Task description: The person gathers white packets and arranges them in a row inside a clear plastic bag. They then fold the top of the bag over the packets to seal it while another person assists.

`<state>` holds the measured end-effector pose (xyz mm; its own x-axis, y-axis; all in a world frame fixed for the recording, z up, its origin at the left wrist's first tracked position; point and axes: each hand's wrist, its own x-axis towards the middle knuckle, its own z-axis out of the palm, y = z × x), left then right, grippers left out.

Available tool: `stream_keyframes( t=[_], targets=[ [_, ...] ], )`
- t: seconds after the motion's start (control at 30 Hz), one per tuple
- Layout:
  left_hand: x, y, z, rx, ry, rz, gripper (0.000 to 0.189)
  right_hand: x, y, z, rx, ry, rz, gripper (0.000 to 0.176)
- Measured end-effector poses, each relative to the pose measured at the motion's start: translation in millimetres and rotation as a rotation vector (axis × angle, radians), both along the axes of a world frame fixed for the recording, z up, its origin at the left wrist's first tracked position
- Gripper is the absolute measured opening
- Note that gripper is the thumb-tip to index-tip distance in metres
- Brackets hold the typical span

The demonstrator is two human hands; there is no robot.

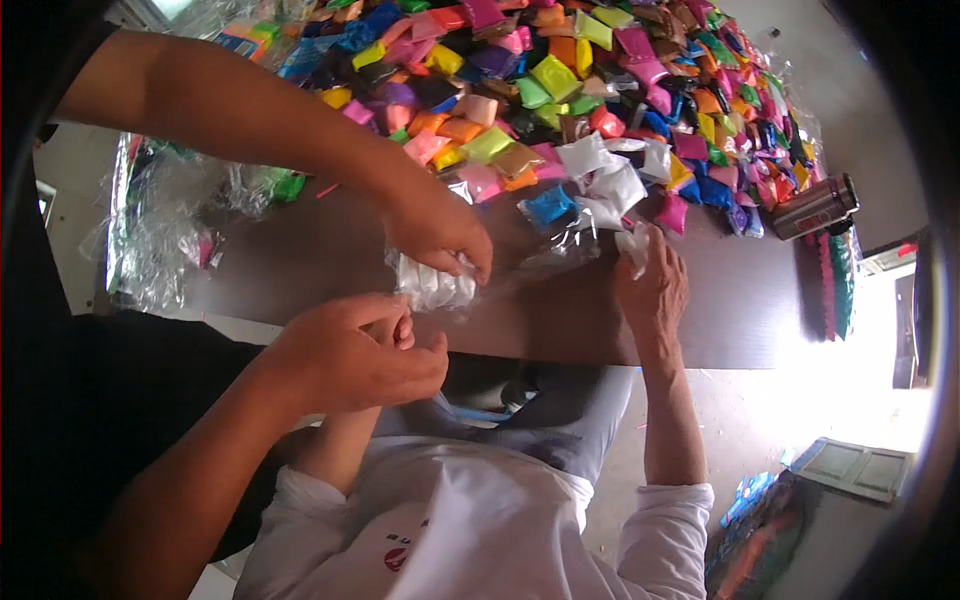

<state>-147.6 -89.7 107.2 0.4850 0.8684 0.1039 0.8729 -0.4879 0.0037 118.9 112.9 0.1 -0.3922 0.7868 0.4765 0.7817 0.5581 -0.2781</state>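
My right hand (pixel 655 285) is closed around a small white packet (pixel 632 250) near the front of the heap. My left hand (pixel 403 332) is mostly hidden behind another person's hand (pixel 370 360); the few fingertips that show are curled, right by the lower left corner of a clear bag. That clear plastic bag (pixel 438 288) lies on the table with several white packets in a row inside. The other person's second hand (pixel 440 235) reaches down onto the bag from above. More white packets (pixel 615 185) lie in a pile beyond my right hand.
A large heap of colourful small packets (pixel 550 80) covers the back of the dark table (pixel 740 310). Crumpled clear plastic (pixel 165 220) lies at the left, and a metal cup (pixel 817 207) rests at the right. The other person's arms come in from the left.
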Motion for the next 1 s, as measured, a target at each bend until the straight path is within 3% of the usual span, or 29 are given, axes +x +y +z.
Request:
stream_keyframes(
  t=[0.13,0.3,0.37,0.43,0.53,0.6,0.63,0.67,0.77,0.8,0.87,0.97,1.0],
  targets=[
    [-3,5,4,0.031,-0.019,0.03,0.014,0,5,-3,0.018,-0.025,0.027,0.048],
    [5,-34,-14,-0.174,0.041,-0.031,0.014,6,15,7,-0.033,-0.004,0.059,0.041],
    [8,-26,-24,-0.187,0.084,-0.105,0.014,6,14,25,-0.32,0.139,-0.123,0.033],
    [15,-7,-34,-0.162,0.116,-0.195,0.015,10,6,36,-0.342,0.226,-0.099,0.03],
    [33,16,-46,-0.154,0.089,-0.249,0.016,4,-20,65,-0.674,0.73,0.222,0.036],
    [48,20,-44,-0.36,-0.079,0.006,0.014,-12,-34,76,-0.737,0.756,0.303,0.038],
    [53,20,-43,-0.556,-0.247,0.261,0.014,-21,-40,80,-0.794,0.782,0.384,0.039],
    [54,17,-52,-0.554,-0.246,0.261,0.014,-35,-44,83,-0.831,0.784,0.409,0.041],
    [54,13,-74,-0.362,0.081,-0.077,0.013,-69,-43,78,-0.794,0.608,0.365,0.047],
    [55,13,-66,-0.211,0.469,-0.313,0.014,-79,-43,77,-0.794,0.609,0.368,0.047],
    [54,13,-58,-0.052,0.854,-0.545,0.015,-93,-43,75,-0.675,0.385,0.328,0.051],
    [50,13,-60,-0.125,0.765,-0.577,0.019,-100,-45,56,-0.478,0.242,0.322,0.053],
    [49,7,-68,-0.241,0.461,-0.332,0.019,-102,-45,46,-0.407,0.213,0.332,0.053]
  ],
)
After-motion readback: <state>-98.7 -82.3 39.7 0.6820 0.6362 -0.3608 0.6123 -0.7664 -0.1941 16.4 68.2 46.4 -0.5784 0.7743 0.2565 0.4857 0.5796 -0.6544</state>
